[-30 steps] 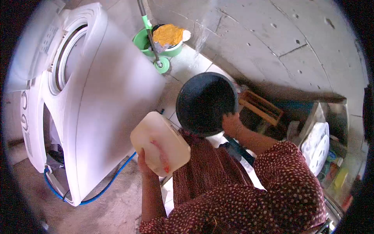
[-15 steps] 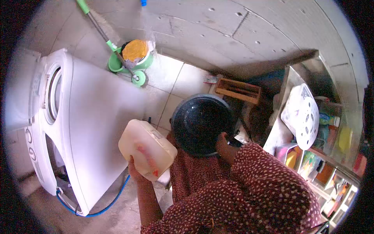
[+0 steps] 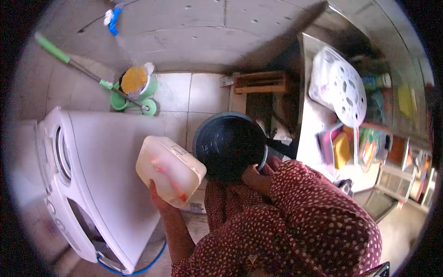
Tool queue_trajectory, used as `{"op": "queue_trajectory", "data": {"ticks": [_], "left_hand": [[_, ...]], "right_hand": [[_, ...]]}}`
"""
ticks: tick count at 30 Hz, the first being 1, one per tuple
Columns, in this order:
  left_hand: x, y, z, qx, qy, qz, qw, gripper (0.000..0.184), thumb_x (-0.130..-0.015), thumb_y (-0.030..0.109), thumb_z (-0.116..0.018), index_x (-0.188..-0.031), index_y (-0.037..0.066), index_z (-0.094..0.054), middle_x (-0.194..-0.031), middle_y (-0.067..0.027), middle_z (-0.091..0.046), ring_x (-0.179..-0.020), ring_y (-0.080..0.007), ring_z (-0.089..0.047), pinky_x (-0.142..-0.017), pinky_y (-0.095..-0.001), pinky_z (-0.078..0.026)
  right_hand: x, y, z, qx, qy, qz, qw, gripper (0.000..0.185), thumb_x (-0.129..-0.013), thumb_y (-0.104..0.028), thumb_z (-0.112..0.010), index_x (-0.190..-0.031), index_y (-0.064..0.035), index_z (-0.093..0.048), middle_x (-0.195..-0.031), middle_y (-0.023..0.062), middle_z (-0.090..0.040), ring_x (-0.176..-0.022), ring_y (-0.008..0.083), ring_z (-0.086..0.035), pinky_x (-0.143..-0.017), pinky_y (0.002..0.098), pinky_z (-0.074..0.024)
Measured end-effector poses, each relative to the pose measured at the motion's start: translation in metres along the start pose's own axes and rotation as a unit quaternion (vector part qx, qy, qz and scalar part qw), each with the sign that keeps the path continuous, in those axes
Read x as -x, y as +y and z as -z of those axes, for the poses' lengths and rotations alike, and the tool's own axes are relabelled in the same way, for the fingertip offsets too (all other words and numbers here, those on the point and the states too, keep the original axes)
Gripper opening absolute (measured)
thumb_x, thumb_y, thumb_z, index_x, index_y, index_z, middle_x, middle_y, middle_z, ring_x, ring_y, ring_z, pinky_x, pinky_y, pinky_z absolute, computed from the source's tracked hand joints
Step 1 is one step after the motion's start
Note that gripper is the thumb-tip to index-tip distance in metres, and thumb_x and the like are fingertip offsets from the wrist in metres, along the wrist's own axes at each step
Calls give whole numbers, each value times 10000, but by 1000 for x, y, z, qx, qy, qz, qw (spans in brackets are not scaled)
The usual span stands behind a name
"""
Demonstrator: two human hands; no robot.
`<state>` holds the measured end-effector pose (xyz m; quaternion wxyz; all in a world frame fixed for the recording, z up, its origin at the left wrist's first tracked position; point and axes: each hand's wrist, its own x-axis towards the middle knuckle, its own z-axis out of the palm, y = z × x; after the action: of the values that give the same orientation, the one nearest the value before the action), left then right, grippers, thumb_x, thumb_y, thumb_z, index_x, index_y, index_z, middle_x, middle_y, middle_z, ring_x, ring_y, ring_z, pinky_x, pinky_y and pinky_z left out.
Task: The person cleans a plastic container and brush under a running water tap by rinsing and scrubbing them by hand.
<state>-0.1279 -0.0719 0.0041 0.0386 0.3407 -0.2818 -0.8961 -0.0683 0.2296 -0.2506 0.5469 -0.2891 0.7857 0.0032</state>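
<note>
My left hand (image 3: 162, 199) is closed on the lower edge of a whitish, translucent plastic tub (image 3: 150, 150), which is tilted. A long pink-and-orange object (image 3: 171, 181) shows on or in the tub; its kind is unclear. Close to my body on the right, my right hand (image 3: 251, 175) has its fingers curled over the near rim of a black bucket (image 3: 224, 143). The bucket's opening faces me and its dark inside shows few details. The tub is just left of the bucket.
At left stands a white washing machine (image 3: 110, 157) with a blue hose (image 3: 154, 261). A green mop bucket (image 3: 150, 87) with a mop (image 3: 83, 69) is behind it. A wooden crate (image 3: 260, 83) sits by the wall. On the right, a counter (image 3: 307, 143) bears a perforated white lid (image 3: 350, 94).
The view has turned to the right, bringing more of the counter into sight. Both hands keep their holds, and the tub and bucket stay near my body.
</note>
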Motion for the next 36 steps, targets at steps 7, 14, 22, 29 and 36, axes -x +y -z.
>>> {"op": "queue_trajectory", "data": {"ticks": [7,14,22,29,36], "left_hand": [[-30,45,3,-41,-54,52,996,521,-849,367,-401,-1249,36,-358,-1210,-114,-437,-1118,-264,-406,-958,-410,-296],[-58,75,1,87,-152,183,967,531,-847,374,-398,-1261,45,-349,-1230,-109,-416,-1139,-265,-383,-975,-413,-271],[-92,99,26,7,-193,282,940,406,-874,266,-413,-1222,59,-392,-1210,-75,-425,-1104,-225,-406,-933,-382,-335],[-43,47,-32,-191,-125,71,971,531,-866,365,-331,-1292,49,-306,-1269,-112,-382,-1163,-300,-362,-983,-453,-273],[-31,27,-46,-164,-147,99,971,535,-866,358,-333,-1305,56,-284,-1284,-124,-371,-1181,-299,-347,-986,-463,-267]], "right_hand": [[20,-77,-58,-43,20,-21,999,247,-745,-210,-532,-918,-80,-652,-950,141,-607,-841,349,-581,-647,568,-449],[12,-137,-74,-143,74,-49,986,227,-735,-198,-533,-887,-82,-656,-914,126,-623,-807,319,-601,-615,523,-475],[93,-145,-54,-282,189,-201,919,201,-719,-233,-552,-834,-77,-605,-841,120,-610,-778,292,-602,-622,422,-477],[138,-110,-62,-395,381,-407,730,213,-691,-258,-586,-746,-55,-549,-752,163,-579,-690,346,-571,-592,438,-451],[138,-2,-69,-499,343,-609,512,266,-698,-272,-592,-827,-41,-565,-844,179,-594,-835,348,-564,-736,429,-446]]}}
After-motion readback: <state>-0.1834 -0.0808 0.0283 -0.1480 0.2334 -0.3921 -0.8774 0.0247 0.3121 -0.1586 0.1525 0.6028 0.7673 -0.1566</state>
